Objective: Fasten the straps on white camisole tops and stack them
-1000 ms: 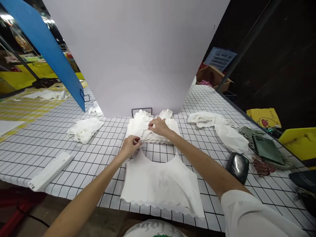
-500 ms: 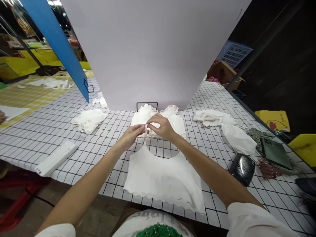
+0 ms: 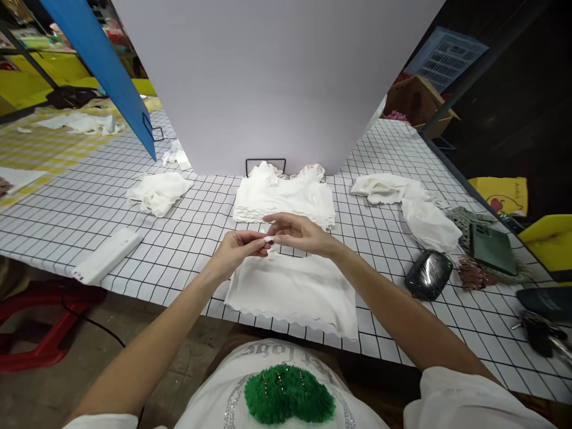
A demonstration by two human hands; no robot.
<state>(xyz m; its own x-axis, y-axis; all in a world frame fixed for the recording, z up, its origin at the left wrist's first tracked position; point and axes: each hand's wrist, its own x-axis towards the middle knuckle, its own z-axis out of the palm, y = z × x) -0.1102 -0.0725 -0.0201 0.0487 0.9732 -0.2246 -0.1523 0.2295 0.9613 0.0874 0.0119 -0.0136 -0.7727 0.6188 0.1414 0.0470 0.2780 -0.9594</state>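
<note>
Little could be read. Silver rhinestone lettering (image 3: 286, 353) curved across the person's white shirt (image 3: 214, 411) at the near edge, above a fuzzy green patch (image 3: 288, 393); seen upside down, its letters could not be made out with certainty. At the far right, a yellow bag (image 3: 503, 195) bearing a cartoon face and a red heart carried a small line of dark print near its upper edge, too tiny to read. No other words, numbers or brand marks were legible anywhere on the gridded tabletop (image 3: 58, 208).
</note>
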